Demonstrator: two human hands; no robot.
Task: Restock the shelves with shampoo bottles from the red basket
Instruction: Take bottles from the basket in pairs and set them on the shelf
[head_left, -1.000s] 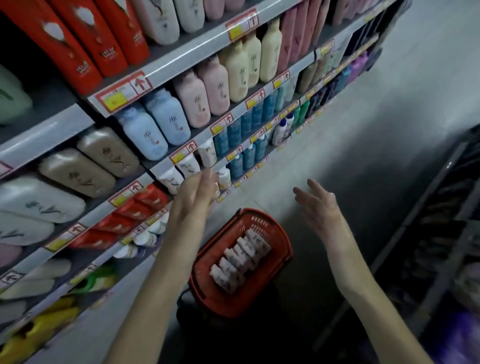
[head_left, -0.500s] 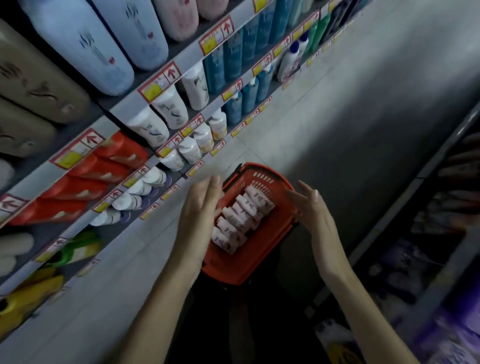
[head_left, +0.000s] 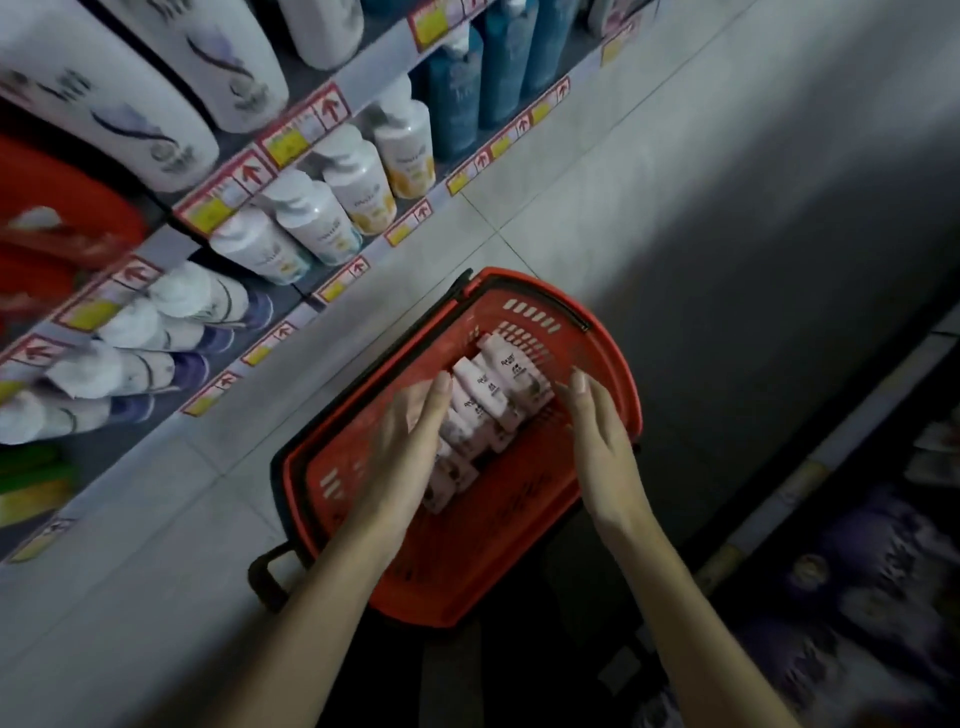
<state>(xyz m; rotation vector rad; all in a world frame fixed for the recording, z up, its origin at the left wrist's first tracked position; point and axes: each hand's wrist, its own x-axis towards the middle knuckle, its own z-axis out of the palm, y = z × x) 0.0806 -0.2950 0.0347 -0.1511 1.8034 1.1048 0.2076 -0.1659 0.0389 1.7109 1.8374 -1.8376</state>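
Note:
A red basket (head_left: 613, 374) stands on the tiled floor below me. Inside it lies a row of several pale pink shampoo bottles (head_left: 493, 395) with dark print. My left hand (head_left: 400, 447) hovers over the near end of the row, fingers straight and together, covering some bottles. My right hand (head_left: 597, 436) hangs over the row's right side with fingers extended. Neither hand holds anything. The store shelves (head_left: 311, 130) rise on the left.
White pump bottles (head_left: 358, 182), teal bottles (head_left: 457, 98), large white bottles (head_left: 130, 104) and red packs (head_left: 47, 223) fill the left shelves, with red-arrow price tags (head_left: 244, 176) on the edges. Dark shelving with purple goods (head_left: 857, 597) lines the right. The basket's black handle (head_left: 267, 577) sticks out.
Both hands have dropped from shelf height down into the basket, and my view has tilted downward and closer to the basket.

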